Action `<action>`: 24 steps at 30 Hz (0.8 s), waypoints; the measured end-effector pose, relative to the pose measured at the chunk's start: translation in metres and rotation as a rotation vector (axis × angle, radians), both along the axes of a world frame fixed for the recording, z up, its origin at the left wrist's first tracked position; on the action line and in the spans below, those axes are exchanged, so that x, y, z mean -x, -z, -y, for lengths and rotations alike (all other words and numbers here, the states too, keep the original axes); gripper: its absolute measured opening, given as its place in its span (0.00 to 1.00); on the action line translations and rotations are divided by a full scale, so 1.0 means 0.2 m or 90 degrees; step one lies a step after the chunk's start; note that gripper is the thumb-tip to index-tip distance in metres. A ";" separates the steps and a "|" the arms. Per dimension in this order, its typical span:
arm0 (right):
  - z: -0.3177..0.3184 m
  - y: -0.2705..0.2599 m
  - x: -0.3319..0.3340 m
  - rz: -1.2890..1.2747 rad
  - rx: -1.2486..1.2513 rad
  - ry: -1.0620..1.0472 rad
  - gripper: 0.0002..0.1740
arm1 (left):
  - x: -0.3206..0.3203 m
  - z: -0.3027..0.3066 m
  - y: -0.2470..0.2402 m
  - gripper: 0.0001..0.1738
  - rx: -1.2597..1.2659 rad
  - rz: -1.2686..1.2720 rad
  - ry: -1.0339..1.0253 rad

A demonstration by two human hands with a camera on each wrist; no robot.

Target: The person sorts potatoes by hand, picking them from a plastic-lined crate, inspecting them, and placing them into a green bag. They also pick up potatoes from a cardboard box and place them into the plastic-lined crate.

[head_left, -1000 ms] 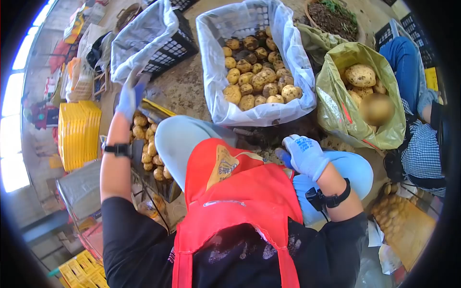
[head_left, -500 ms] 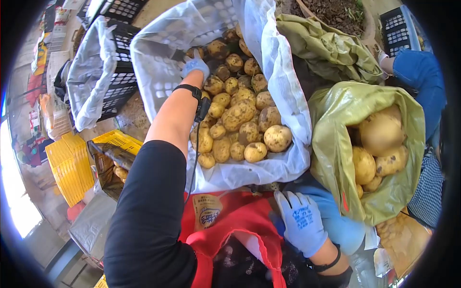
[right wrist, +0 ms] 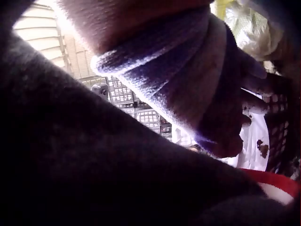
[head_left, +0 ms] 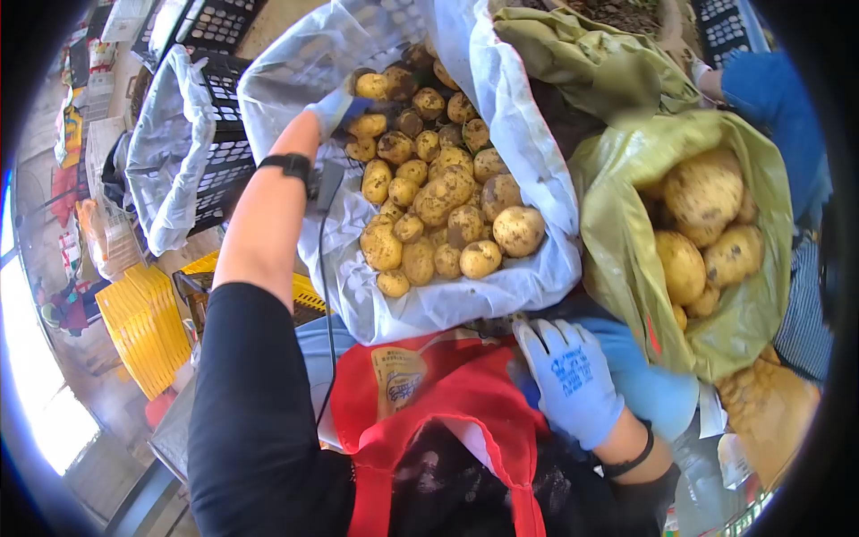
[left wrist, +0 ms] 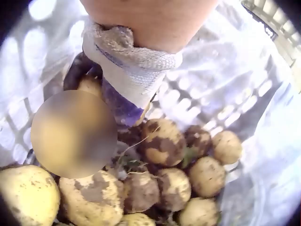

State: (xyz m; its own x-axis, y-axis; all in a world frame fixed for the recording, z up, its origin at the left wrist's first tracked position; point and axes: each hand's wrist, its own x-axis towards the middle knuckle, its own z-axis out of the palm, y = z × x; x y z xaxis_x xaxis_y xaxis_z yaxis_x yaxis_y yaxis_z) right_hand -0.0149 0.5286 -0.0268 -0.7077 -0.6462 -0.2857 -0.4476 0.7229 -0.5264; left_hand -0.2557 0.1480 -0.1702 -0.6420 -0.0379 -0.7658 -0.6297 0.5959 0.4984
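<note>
My left hand [head_left: 333, 109], in a white and blue glove, reaches into the far left side of a black crate lined with white plastic [head_left: 546, 170]. It grips a potato [left wrist: 90, 85], part of which shows between thumb and fingers in the left wrist view; most of the fingers are hidden. Below and beside it lie many soil-stained potatoes [head_left: 447, 192]. My right hand [head_left: 573, 380], gloved too, rests on my bent leg beside the red apron [head_left: 447, 380], its fingers loose and holding nothing. The right wrist view shows that glove [right wrist: 188, 89] darkly, from the side.
To the right stands an olive plastic-lined container [head_left: 617, 242] of large potatoes [head_left: 702, 192]. Another lined black crate [head_left: 170, 152] is at the left, near stacked yellow crates [head_left: 143, 327]. Another person's leg [head_left: 778, 116] is at the far right. A cable [head_left: 324, 295] hangs from my left wrist.
My left hand has swung from the yellow crate at the left into the big lined crate, and has since drawn slightly toward its left wall. The right hand stays on the leg.
</note>
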 end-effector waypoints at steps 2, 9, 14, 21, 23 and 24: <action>0.00 -0.04 -0.04 -0.035 0.011 -0.008 0.27 | -0.14 -0.07 -0.17 0.35 -0.274 -0.067 -0.054; 0.14 -0.14 -0.14 0.203 0.497 0.358 0.37 | -1.09 -0.58 -0.86 0.48 -0.717 -0.016 0.014; 0.13 0.03 -0.25 -0.017 0.380 0.219 0.25 | -1.66 -0.84 -0.82 0.42 -0.842 0.005 -0.113; 0.06 -0.09 -0.37 -0.100 0.371 0.067 0.16 | -2.01 -0.93 -0.78 0.34 -0.680 -0.031 -0.286; 0.02 -0.03 -0.35 -0.154 0.390 0.135 0.15 | -2.02 -0.94 -0.79 0.36 -0.699 -0.050 -0.265; 0.01 0.00 -0.34 -0.179 0.405 0.171 0.15 | -2.03 -0.94 -0.80 0.36 -0.702 -0.058 -0.255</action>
